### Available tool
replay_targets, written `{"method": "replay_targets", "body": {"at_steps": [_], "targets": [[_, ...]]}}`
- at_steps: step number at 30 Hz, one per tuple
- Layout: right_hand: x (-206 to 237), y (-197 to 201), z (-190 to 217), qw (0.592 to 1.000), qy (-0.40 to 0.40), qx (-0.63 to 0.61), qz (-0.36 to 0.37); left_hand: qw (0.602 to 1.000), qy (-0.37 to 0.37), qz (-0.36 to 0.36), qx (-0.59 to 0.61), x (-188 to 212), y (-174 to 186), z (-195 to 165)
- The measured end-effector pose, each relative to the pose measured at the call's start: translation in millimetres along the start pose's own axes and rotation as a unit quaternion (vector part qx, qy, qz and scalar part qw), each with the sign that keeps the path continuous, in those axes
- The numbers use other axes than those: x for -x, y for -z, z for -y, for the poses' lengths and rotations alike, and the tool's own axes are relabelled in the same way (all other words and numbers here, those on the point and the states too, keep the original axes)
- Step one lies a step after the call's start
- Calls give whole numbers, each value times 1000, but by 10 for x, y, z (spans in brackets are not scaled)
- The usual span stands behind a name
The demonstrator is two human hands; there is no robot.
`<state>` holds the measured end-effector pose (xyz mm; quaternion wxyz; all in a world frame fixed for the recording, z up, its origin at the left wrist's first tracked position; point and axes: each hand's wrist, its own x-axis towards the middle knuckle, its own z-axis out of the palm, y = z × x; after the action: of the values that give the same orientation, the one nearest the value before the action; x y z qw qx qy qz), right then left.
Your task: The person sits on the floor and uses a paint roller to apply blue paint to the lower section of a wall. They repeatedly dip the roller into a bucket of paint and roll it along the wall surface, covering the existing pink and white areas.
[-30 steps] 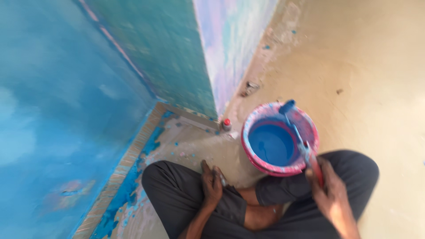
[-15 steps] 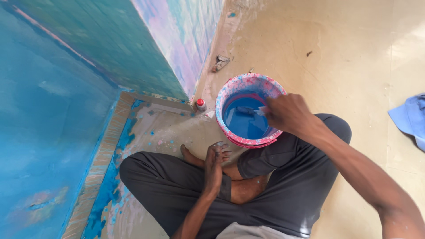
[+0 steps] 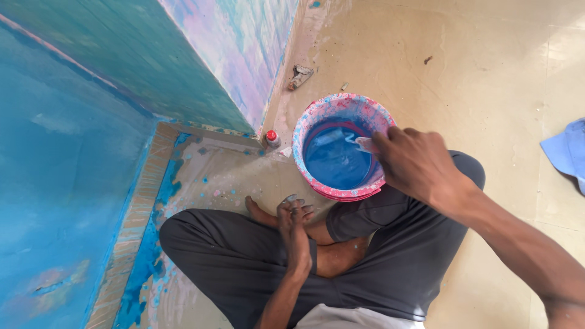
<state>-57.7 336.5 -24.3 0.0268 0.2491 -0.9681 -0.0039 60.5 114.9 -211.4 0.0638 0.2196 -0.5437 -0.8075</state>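
I sit cross-legged on the floor in dark trousers. A paint-splattered pink bucket (image 3: 332,108) holding blue paint (image 3: 335,159) stands in front of my right knee. My right hand (image 3: 417,164) is over the bucket's right rim, gripping a paintbrush (image 3: 364,144) whose pale end dips toward the paint. My left hand (image 3: 295,228) rests on my crossed ankle and foot, fingers together and paint-stained, holding nothing.
A blue-painted wall (image 3: 61,152) rises on the left, meeting a corner wall with pink and teal streaks (image 3: 244,49). A small red-capped bottle (image 3: 272,139) stands at the corner base. Debris (image 3: 300,76) lies on the tan floor. A blue cloth (image 3: 567,152) lies at the right edge.
My right hand has swung from my right knee to the bucket and brought the brush down toward the paint. The view shifted right. My left hand stayed on my foot.
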Motion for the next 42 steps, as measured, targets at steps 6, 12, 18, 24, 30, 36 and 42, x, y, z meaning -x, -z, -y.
{"method": "replay_targets", "body": {"at_steps": [6,12,18,24,30,36,42], "targets": [[404,154,97,998,2,55,-36,999,32,31,-23,-171,46,-113],[731,133,86,980,34,132,-143,992,13,92,-90,-252,-173,-213],[926,234,-40,937,20,206,-282,986,137,93,-31,-277,-373,-284],[1084,256,-263,910,3,276,-310,986,130,99,18,-279,-568,-259],[983,-108,-290,932,-19,216,-290,989,139,59,-6,-247,-775,-178],[791,-310,-283,945,-18,207,-252,984,133,75,97,-356,-1129,-124],[730,-97,-531,925,-72,233,-293,988,134,59,52,-703,-1700,34]]}}
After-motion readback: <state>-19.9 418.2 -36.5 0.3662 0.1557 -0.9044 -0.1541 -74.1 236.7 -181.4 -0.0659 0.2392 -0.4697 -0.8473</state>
